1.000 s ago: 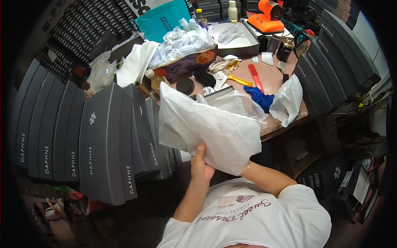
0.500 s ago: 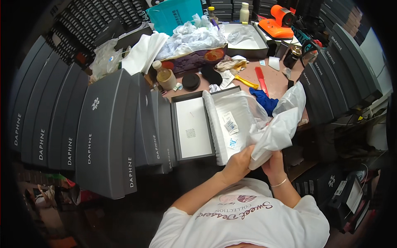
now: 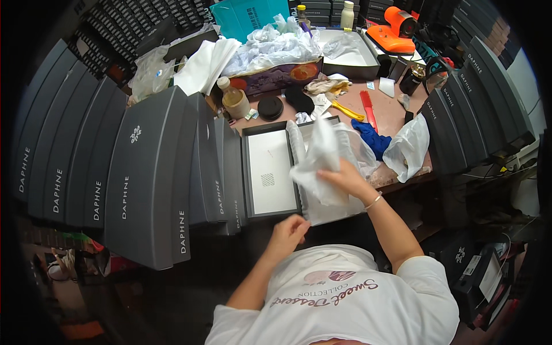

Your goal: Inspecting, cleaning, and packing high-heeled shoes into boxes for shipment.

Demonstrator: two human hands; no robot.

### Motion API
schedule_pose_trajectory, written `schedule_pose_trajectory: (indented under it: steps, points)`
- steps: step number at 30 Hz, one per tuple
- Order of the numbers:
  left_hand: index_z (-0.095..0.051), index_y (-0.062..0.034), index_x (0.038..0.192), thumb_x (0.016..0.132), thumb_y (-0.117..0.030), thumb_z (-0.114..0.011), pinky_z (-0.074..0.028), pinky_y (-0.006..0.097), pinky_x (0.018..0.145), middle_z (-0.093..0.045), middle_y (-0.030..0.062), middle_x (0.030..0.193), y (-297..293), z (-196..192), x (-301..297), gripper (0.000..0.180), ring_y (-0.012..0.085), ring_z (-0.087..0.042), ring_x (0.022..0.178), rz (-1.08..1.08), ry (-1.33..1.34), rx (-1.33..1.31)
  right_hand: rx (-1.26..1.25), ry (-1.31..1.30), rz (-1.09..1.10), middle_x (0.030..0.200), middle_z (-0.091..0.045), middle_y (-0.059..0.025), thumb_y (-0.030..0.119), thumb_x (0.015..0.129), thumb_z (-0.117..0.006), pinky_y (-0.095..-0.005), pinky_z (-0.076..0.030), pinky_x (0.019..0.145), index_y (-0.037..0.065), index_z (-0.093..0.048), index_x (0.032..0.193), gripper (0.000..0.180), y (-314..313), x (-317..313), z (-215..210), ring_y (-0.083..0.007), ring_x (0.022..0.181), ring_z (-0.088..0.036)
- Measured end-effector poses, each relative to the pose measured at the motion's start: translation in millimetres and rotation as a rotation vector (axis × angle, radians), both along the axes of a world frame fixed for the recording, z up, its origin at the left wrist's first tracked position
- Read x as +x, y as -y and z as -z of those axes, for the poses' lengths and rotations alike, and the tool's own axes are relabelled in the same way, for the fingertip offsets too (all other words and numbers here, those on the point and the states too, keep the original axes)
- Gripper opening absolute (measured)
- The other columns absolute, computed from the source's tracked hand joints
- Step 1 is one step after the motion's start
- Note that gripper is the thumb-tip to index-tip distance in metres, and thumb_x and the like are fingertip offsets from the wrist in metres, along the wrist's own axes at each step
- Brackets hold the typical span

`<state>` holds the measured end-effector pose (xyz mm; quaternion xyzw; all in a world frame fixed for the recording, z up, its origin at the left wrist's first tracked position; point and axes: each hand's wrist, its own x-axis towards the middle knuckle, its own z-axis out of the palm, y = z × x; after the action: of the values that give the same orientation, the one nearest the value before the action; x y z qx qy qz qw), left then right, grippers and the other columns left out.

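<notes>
Right hand [image 3: 344, 177]: my fingers pinch crumpled white tissue paper [image 3: 318, 164], centre frame, over the open grey box [image 3: 270, 172].
Left hand [image 3: 290, 229]: loosely curled, empty, below the box's near edge.
Left of frame: stacked grey boxes [image 3: 144, 172].

Two hands show: the right hand [image 3: 344, 177] and the left hand [image 3: 292, 229]. One open grey box [image 3: 270, 172] lies on the worktop [image 3: 391, 109]. Beyond it stand two bottles [image 3: 234, 99] [image 3: 347, 14], one round black lid [image 3: 270, 107], one red strip [image 3: 368, 108], one blue cloth [image 3: 372, 138] and one orange tool [image 3: 394, 31].
</notes>
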<state>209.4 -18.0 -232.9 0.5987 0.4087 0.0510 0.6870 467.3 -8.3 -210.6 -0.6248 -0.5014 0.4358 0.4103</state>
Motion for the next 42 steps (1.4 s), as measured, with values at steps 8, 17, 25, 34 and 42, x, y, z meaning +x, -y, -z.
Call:
schedule_pose_trajectory:
  steps: [8, 17, 25, 34, 42]
  points:
    - [-0.059, -0.0086, 0.087, 0.093, -0.035, -0.061, -0.038, 0.025, 0.056, -0.056, 0.0021, 0.076, 23.5, 86.4, 19.2, 0.027, 0.014, -0.047, 0.062, -0.655, 0.413, -1.113, -0.182, 0.669, -0.166, 0.088, -0.062, -0.0336, 0.04, 0.071, -0.074, -0.0458, -0.051, 0.079, -0.012, -0.033, 0.13, 0.089, 15.1, -11.6, 71.0, -0.0447, 0.085, -0.063]
    - [-0.065, 0.0003, 0.089, 0.083, -0.01, -0.071, -0.044, 0.032, 0.084, -0.054, 0.0156, 0.114, 39.3, -0.8, 39.9, 0.013, 0.028, -0.056, 0.099, -0.371, 0.443, 0.72, -0.172, 0.561, -0.111, 0.096, -0.061, -0.0357, 0.04, 0.072, -0.074, -0.0481, -0.05, 0.079, -0.011, -0.039, 0.126, 0.082, 30.9, 6.3, 74.7, -0.0475, 0.09, -0.062]
    - [-0.064, 0.0003, 0.09, 0.076, -0.008, -0.077, -0.045, 0.038, 0.094, -0.055, 0.0239, 0.126, 27.0, 11.6, 58.1, 0.021, 0.0399, -0.053, 0.118, -0.087, 0.442, 1.063, -0.175, 0.627, -0.216, 0.097, -0.063, -0.0309, 0.036, 0.076, -0.07, -0.0464, -0.05, 0.081, -0.01, -0.04, 0.125, 0.074, 5.0, -29.6, 68.5, -0.0414, 0.093, -0.064]
    - [-0.049, 0.0082, 0.127, 0.093, -0.011, -0.051, -0.036, 0.041, 0.106, -0.05, 0.0266, 0.131, -48.6, 6.1, 93.8, 0.039, 0.0395, -0.048, 0.124, 0.093, 0.171, 1.048, 0.819, 0.766, 0.028, 0.096, -0.066, -0.0189, 0.02, 0.083, -0.059, -0.0429, -0.052, 0.075, -0.001, -0.056, 0.107, 0.033, 46.9, -4.2, 114.3, -0.0367, 0.088, -0.065]
    - [-0.066, 0.0036, 0.1, 0.077, -0.05, -0.063, -0.037, 0.042, 0.089, -0.063, 0.018, 0.103, -71.9, -3.8, 156.4, 0.059, 0.0271, -0.057, 0.104, 0.871, -0.456, 1.24, 0.144, 1.17, 0.504, 0.119, -0.052, -0.0143, 0.015, 0.075, -0.07, -0.0453, -0.043, 0.089, 0.008, -0.054, 0.117, 0.045, 90.8, 122.1, -21.5, -0.0328, 0.111, -0.051]
